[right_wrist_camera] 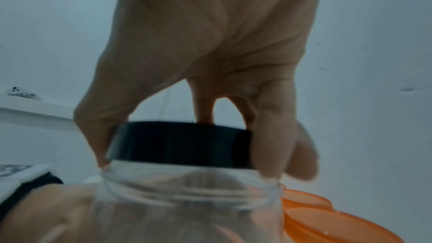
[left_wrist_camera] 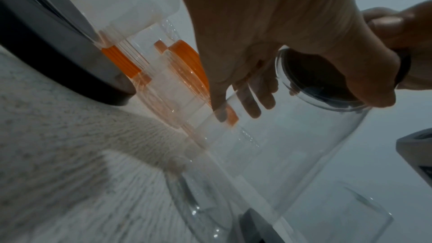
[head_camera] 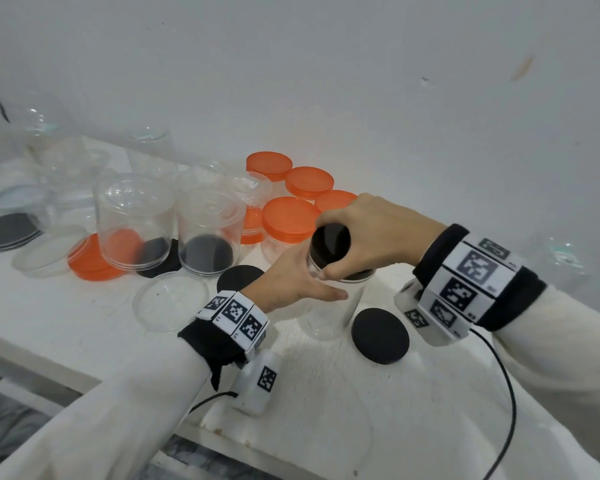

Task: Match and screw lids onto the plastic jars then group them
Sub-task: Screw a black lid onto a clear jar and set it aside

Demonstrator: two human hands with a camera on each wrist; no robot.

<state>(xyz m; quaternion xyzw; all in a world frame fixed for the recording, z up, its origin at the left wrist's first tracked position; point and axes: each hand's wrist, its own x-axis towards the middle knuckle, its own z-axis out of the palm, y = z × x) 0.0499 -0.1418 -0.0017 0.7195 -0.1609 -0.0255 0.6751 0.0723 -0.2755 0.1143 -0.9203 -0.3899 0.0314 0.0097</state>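
While the right hand (head_camera: 371, 233) curls down over a round black plastic lid (head_camera: 329, 242), that lid sits at the mouth of an upright clear plastic jar (head_camera: 329, 313) standing on the white desk (head_camera: 84, 306), near its front edge.

Item 1, clear plastic jar: between the two hands. The left hand (head_camera: 291, 282) wraps its side just below the neck, thumb across the front and fingers round the far side; seen through the clear wall in the left wrist view.

Item 2, black lid: gripped round its rim by thumb and fingers of the right hand, directly above the left hand. In the right wrist view the jar's threaded neck (right_wrist_camera: 191, 189) shows below the lid's lower edge, so the lid is not fully down.

Item 3, loose flat black lid (head_camera: 380, 336): on the desk just right of the jar base, beneath the right wrist.

Item 4, second loose black lid (head_camera: 238, 277): on the desk behind the left wrist.

Item 5, group of clear jars with orange lids (head_camera: 290, 220): just behind the hands, near the wall, standing close together.

Item 6, two large clear jars upside down (head_camera: 136, 220): left of the hands, over black and orange lids.

Item 7, clear round lid (head_camera: 170, 303): flat on the desk, left of the left wrist.

Item 8, stack of dark lids (head_camera: 7, 232): far left edge.
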